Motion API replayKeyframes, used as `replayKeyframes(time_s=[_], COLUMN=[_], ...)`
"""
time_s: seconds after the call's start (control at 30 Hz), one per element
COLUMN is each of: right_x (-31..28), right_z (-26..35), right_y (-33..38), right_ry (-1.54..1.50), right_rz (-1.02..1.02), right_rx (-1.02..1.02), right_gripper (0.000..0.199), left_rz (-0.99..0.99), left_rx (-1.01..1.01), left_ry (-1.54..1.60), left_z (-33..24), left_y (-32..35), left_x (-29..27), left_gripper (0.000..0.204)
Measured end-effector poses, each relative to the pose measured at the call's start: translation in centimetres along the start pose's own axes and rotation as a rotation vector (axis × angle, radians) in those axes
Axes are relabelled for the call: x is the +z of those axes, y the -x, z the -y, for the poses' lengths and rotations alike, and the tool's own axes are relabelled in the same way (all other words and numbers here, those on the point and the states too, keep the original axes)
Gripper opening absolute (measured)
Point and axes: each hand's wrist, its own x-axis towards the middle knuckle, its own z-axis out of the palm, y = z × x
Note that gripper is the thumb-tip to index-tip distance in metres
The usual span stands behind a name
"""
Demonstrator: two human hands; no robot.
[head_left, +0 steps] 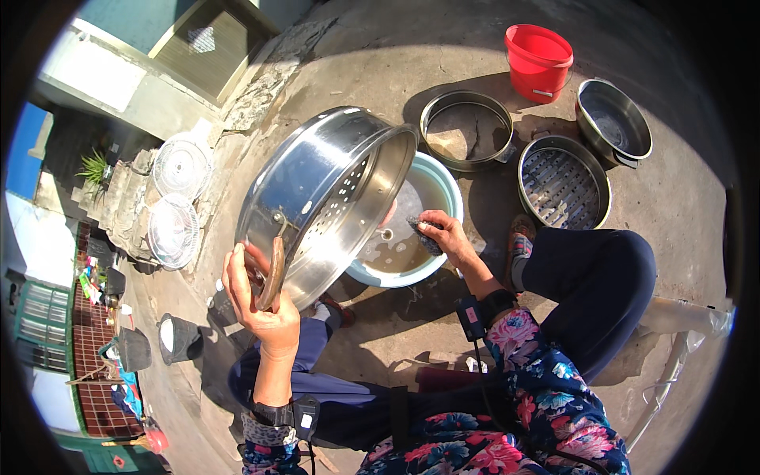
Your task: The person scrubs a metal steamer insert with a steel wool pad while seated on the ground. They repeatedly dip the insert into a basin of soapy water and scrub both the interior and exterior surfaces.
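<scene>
My left hand point(261, 297) is closed on the brown side handle point(271, 273) of the perforated steel steamer pot point(328, 198), which I hold tilted on edge above the near-left rim of the pale blue basin point(447, 186) on the concrete ground. The pot's open mouth faces right and down toward the water. My right hand point(445, 236) is curled around a dark scouring pad point(423, 233) just beside that mouth, at the basin's near rim. So the pad hand is the nearer one to the pot's inside, which lies up and to the left of its fingers.
</scene>
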Motion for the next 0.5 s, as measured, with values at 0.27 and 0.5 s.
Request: replayKeyframes(time_s=[0.27, 0.5], right_x=[0.8, 1.1], right_z=[1.2, 2.6], right_y=[-0.6, -0.2], right_ry=[0.021, -0.004], right_rz=[0.004, 0.022], right_rx=[-0.134, -0.143], right_gripper=[0.019, 0.020], left_rz=[0.033, 0.089], left_rx=[0.020, 0.056], left_ry=[-0.008, 0.008], left_z=[-1.8, -2.9], left_y=[-0.6, -1.5], left_x=[-0.3, -0.3], left_gripper=[0.051, 0.052])
